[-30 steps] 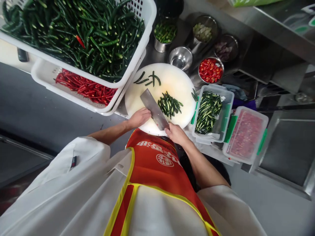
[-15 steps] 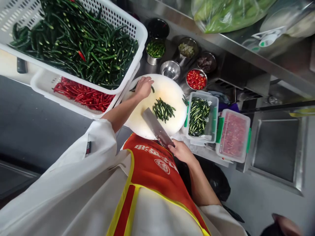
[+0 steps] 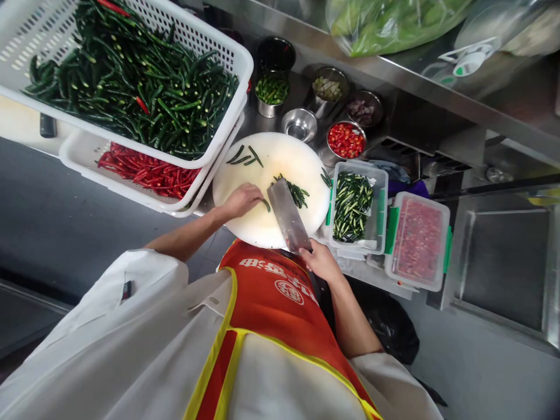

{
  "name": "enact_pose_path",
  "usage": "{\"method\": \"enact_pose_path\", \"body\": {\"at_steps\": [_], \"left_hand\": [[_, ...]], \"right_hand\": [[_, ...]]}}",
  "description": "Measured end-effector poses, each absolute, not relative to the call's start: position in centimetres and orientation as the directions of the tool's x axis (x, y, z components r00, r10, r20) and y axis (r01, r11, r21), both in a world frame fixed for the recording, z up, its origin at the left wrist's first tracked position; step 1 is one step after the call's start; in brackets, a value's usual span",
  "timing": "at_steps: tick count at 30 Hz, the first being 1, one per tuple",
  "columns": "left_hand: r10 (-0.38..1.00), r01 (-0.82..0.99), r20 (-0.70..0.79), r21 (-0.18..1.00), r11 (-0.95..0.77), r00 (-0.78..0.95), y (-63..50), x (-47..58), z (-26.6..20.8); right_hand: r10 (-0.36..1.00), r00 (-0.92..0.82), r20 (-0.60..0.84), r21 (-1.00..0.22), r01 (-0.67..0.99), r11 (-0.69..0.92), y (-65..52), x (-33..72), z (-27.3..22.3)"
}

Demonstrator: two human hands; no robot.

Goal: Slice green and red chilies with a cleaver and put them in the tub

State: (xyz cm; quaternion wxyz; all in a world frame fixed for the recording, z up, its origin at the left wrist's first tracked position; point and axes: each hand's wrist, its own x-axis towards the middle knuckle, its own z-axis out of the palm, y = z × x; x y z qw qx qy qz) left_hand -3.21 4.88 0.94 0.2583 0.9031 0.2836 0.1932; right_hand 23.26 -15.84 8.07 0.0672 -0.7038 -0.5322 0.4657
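My left hand [image 3: 243,200] is closed on one end of a green chili pepper [image 3: 266,205], above the left part of the round white cutting board [image 3: 238,224]. With my right hand [image 3: 318,258] I grip the handle of a cleaver [image 3: 289,217]. Its wide blade slants over the board and partly covers a pile of cut green chilies [image 3: 300,194]. Several whole green chilies [image 3: 250,156] lie at the board's far left, and a few more [image 3: 326,177] rest at its right edge.
Left stands a white basket [image 3: 227,149] of green chilies, above a basket [image 3: 179,204] of red ones. Metal bowls [image 3: 300,125] stand behind the board. To the right are a tub [image 3: 380,219] of cut green chilies and a lidded box [image 3: 417,239]. A shelf [image 3: 394,73] overhangs the back right.
My left hand has come from the board's far left toward me, now with a chili in it. The cleaver has shifted slightly right and over the cut pile.
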Motion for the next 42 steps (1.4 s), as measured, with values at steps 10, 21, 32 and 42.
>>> {"method": "enact_pose_path", "body": {"at_steps": [10,21,32,42], "left_hand": [[0.592,0.409,0.204,0.550,-0.728,0.779,-0.2,-3.8,-0.4],[0.502,0.326,0.190,0.563,-0.760,0.844,0.1,-3.8,-1.1],[0.540,0.357,0.199,0.560,-0.747,0.818,0.0,-3.6,-1.7],[0.569,0.356,0.214,0.595,-0.721,0.794,0.2,-3.6,-0.2]], "right_hand": [[0.817,-0.094,-0.569,-0.477,0.847,-0.235,-14.1,21.6,10.2],[0.752,-0.153,-0.641,-0.512,0.816,-0.270,-13.6,22.8,12.5],[0.747,-0.185,-0.639,-0.485,0.850,-0.205,-11.9,22.0,10.4],[0.830,-0.075,-0.553,-0.517,0.812,-0.271,-10.4,21.4,7.8]]}}
